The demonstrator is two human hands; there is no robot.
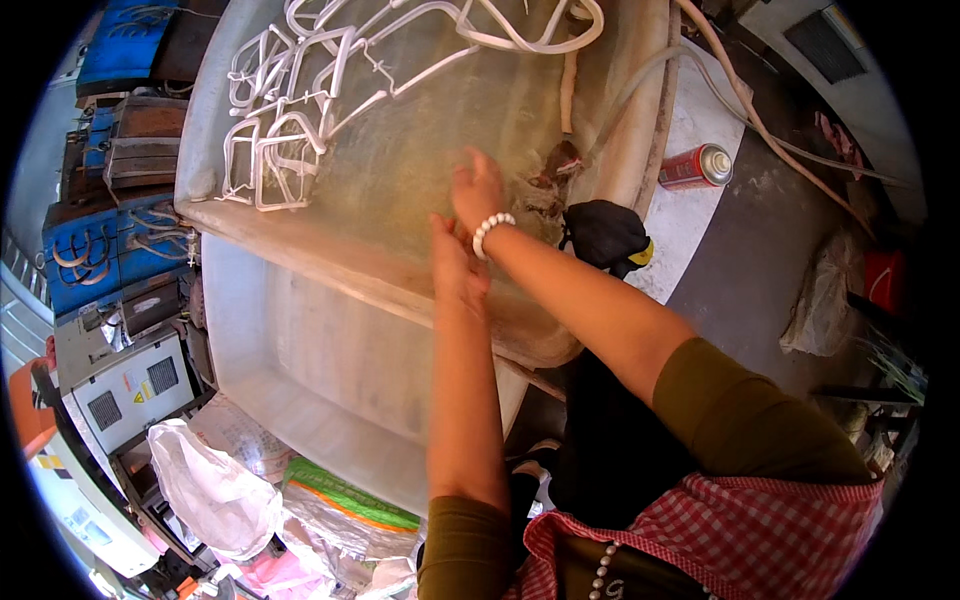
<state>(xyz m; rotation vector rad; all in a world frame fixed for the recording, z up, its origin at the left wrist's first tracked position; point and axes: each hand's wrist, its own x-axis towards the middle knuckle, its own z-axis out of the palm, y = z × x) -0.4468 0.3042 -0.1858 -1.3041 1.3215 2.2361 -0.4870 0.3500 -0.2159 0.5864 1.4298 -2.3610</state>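
My two bare hands are close together over the cloudy water of a large pale tub [380, 290]. My right hand [478, 185], below a white bead bracelet [492, 235], reaches over the water with its fingers stretched away from me, slightly blurred. Just under that wrist is my left hand [458, 262], its thumb apart and its other fingers partly hidden. Nothing shows in either hand. White looped plastic frames [290, 160] lie in the far left of the tub. A black cloth-like item [605, 235] hangs over the rim right of my right forearm.
A red spray can [697, 166] stands on a white surface right of the tub. Hoses [740, 85] cross at the upper right. A second pale tub [320, 350] sits nearer me. Sacks [215, 490] and a grey electrical cabinet [130, 390] are at left.
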